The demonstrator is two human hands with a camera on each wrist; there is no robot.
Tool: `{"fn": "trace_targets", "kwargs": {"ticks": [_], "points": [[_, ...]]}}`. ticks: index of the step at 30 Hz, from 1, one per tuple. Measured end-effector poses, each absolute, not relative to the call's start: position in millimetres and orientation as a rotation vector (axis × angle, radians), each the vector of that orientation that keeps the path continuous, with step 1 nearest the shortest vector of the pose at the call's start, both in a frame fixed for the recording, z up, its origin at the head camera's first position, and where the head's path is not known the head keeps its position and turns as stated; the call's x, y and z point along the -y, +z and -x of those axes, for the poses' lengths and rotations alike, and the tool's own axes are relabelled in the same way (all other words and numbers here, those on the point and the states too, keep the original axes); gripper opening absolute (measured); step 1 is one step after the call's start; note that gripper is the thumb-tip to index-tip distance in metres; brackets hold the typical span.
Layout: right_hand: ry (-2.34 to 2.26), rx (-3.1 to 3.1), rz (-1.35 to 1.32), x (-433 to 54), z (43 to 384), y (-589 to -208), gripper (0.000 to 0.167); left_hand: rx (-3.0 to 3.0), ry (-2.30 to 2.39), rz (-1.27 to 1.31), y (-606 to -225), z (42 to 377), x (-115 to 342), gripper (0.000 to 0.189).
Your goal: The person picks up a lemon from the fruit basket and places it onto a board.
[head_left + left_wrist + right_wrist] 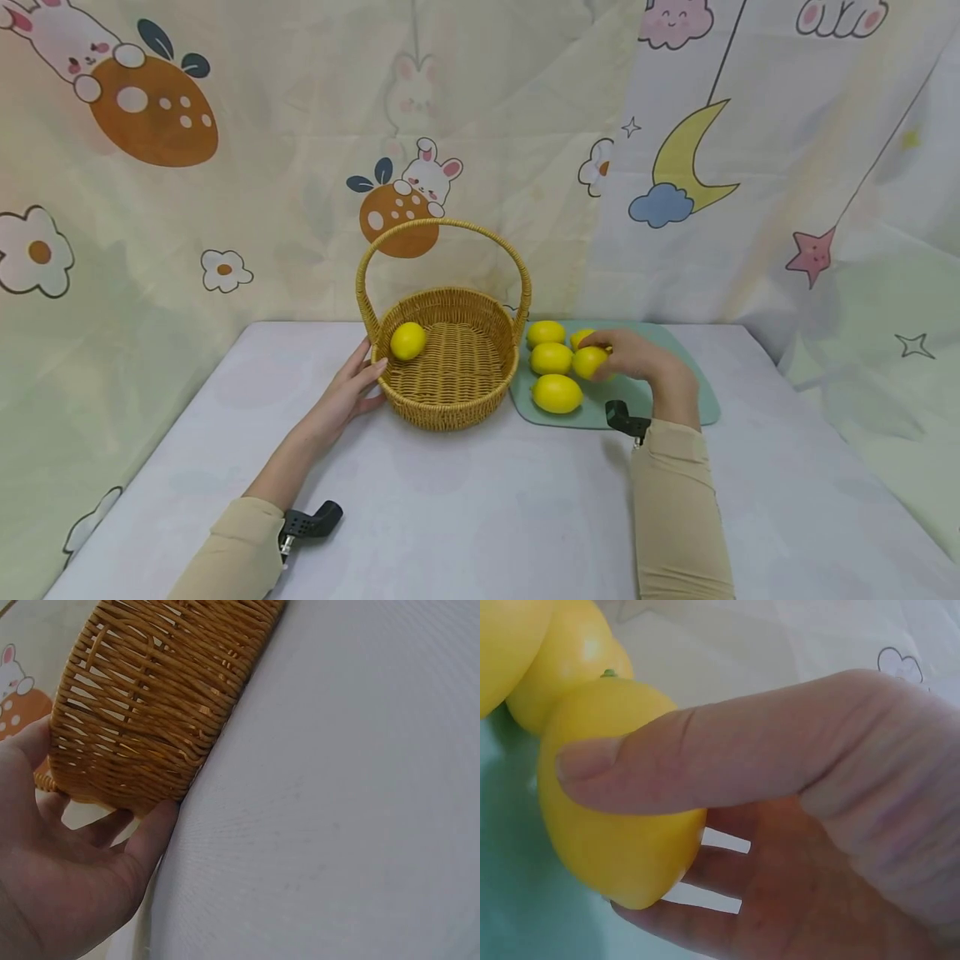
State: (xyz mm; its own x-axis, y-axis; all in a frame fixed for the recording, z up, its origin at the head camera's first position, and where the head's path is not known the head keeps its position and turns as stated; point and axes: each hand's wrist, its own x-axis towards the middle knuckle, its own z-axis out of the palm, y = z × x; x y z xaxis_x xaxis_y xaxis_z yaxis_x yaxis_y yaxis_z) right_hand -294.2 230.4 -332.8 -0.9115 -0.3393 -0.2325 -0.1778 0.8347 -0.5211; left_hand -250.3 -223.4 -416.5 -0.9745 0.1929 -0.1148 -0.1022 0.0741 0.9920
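Note:
A round wicker basket point(450, 412) with a tall arched handle stands on the table, one lemon point(408, 341) lying inside at its left. My left hand point(350, 392) holds the basket's left side, one fingertip at the rim and another digit low by the base, as the left wrist view shows. My right hand point(637, 357) grips a lemon point(622, 847) over the green board, the thumb lying across it and the other fingers around its far side. Beside it on the board are several more lemons point(557, 393), one of them partly hidden behind the right hand's fingers.
The pale green board point(675, 400) lies flat just right of the basket. A white cloth covers the table point(480, 517). Behind it hangs a curtain point(300, 167) printed with rabbits, flowers and a moon.

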Motion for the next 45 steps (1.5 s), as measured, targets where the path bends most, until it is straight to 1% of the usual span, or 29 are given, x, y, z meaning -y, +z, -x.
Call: {"fn": "trace_targets", "kwargs": {"ticks": [8,16,30,45], "points": [[-0.689,-2.657,0.273,-232.3,292.4,-334.4,0.063,-2.143,1.989,-0.103,-415.0,249.0,224.1,0.071],[-0.752,-2.712,0.331,-233.3,294.7,-334.8,0.057,-2.143,1.986,-0.099,-415.9,248.7,223.4,0.074],[-0.755,-2.740,0.296,-234.0,301.0,-336.2,0.054,-2.141,1.989,-0.093,-416.7,248.8,223.7,0.071],[-0.768,-2.759,0.288,-231.9,295.2,-325.9,0.058,-2.156,1.983,-0.079,-417.0,250.2,223.1,0.070]]}}
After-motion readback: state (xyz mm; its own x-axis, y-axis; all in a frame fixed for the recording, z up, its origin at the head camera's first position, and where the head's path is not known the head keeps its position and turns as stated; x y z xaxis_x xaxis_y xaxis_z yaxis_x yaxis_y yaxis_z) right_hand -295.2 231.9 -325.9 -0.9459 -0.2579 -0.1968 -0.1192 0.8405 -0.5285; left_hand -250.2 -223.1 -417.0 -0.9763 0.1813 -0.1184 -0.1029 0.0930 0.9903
